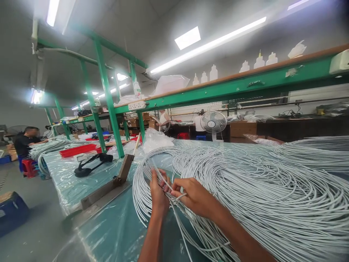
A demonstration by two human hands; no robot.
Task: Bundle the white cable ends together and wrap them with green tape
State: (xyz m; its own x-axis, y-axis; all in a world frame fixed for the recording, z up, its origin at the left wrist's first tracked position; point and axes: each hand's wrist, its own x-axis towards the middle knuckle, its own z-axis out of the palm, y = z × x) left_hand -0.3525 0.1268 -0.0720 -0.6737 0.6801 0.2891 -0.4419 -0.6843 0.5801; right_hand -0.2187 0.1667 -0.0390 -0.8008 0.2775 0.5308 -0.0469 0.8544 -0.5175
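Observation:
My left hand [159, 193] is closed around a few strands of white cable [165, 178], its fingers curled over them. Beside it, my right hand [192, 196] pinches a cable end, which sticks out under the fingers. Both hands are close together above the left loop of a large coiled bundle of white cables [240, 182]. Loose strands hang down from between the hands toward the near edge. The wrapped fingers partly hide the held strands.
A cutter with a long lever [124, 171] stands left of my hands. Black headphones [92, 163] and a red tray [77, 150] lie beyond. A green shelf frame [218, 87] carries white bottles. A fan [213, 122] stands behind the table. A co-worker [27, 142] sits far left.

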